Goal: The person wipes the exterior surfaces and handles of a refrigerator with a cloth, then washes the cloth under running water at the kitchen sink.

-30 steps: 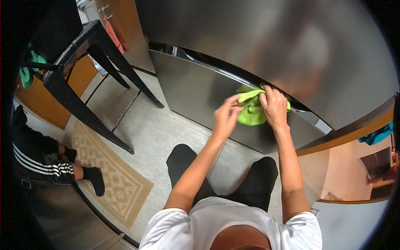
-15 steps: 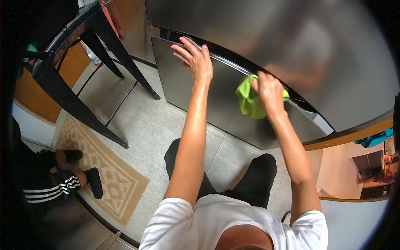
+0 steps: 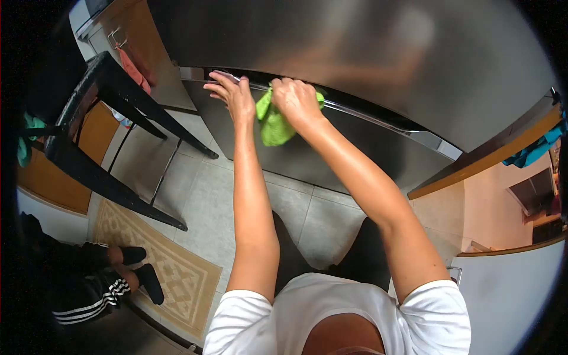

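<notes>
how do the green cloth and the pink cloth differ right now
The green cloth is bright lime; the pink cloth is coral. The green cloth is bunched in the right hand, while the pink cloth hangs with no hand on it. Both have a loose part drooping.

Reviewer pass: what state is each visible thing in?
Left hand: open, fingers spread at the chrome trim
Right hand: closed over green cloth
Green cloth: bunched, lower end hanging
Lower steel panel: upright; fully shut or not, cannot tell
Black stool: standing
Beige rug: flat on floor
Pink cloth: hanging
</notes>
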Motion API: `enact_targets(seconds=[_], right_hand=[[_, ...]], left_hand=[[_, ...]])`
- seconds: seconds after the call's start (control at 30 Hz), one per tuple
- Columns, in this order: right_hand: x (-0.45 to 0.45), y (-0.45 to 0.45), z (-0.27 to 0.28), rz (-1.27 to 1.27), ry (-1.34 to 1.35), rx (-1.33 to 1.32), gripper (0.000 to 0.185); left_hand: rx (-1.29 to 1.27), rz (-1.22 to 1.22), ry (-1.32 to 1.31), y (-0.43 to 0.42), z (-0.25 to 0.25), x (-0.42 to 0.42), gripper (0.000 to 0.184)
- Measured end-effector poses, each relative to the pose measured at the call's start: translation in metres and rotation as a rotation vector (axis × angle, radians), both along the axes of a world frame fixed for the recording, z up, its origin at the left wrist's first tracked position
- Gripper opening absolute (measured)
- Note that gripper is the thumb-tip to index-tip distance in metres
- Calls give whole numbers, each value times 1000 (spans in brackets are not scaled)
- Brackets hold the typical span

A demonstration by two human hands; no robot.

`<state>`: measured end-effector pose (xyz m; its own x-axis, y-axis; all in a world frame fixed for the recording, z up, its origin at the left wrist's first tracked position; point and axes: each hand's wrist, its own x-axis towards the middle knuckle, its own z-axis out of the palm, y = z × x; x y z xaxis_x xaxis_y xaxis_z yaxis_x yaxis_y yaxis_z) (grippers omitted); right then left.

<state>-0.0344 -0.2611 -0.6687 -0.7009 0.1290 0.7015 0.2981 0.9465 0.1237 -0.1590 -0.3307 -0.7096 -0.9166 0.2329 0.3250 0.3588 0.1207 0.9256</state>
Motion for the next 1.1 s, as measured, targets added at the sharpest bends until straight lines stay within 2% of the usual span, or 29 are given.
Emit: enact_targets(seconds=[0.17, 0.23, 0.33, 0.47, 0.6, 0.73, 0.8, 0.9, 1.1], right_hand=[[95, 30, 9, 13, -15, -50, 8], [105, 32, 12, -22, -70, -68, 20], [131, 38, 14, -54, -52, -55, 22], [91, 26, 16, -65, -79, -80, 9], [12, 0, 2, 50, 42, -150, 9], [-56, -28, -4, 6, 114, -168, 9], [-48, -27, -2, 29, 112, -206, 9], [-27, -13, -4, 13, 75, -127, 11], [57, 20, 3, 5, 36, -120, 8]], left_hand=[[-65, 21, -3, 2, 1, 3, 85], [-81, 27, -8, -7, -5, -25, 85], [-74, 19, 12, -5, -8, -25, 85], [-62, -6, 4, -10, -2, -29, 84], [-94, -2, 174, -2, -21, -40, 87], [-76, -16, 158, 1, -24, -43, 90], [-53, -55, 128, -2, -21, -33, 88], [-74, -16, 133, 2, -14, -24, 87], [-96, -4, 183, 0, -19, -28, 87]])
